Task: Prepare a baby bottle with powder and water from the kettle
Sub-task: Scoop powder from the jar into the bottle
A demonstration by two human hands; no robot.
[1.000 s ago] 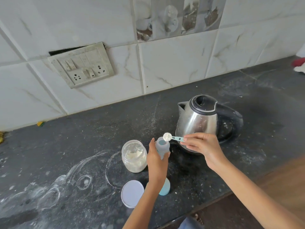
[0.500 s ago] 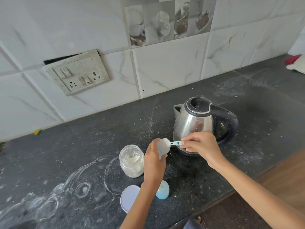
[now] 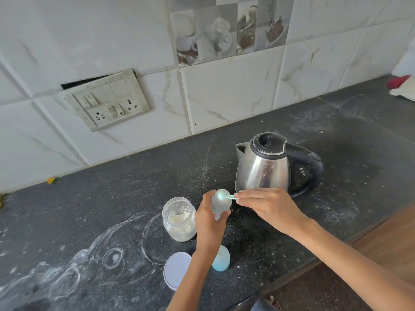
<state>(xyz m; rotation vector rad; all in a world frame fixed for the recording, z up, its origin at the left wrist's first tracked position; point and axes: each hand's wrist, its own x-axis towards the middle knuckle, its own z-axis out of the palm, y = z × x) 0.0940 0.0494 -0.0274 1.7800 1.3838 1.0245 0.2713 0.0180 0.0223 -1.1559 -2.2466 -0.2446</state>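
The baby bottle (image 3: pixel 221 204) is clear and uncapped, held above the counter (image 3: pixel 336 221) at 7 o'clock from the steel kettle (image 3: pixel 262 167); no writing is legible. The left hand (image 3: pixel 210 221) wraps it. The right hand (image 3: pixel 267 204) pinches a teal scoop (image 3: pixel 224 195), upturned over its mouth.

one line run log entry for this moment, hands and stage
stage: powder into bottle | left hand: grips bottle | right hand: pinches scoop over bottle mouth | kettle: untouched
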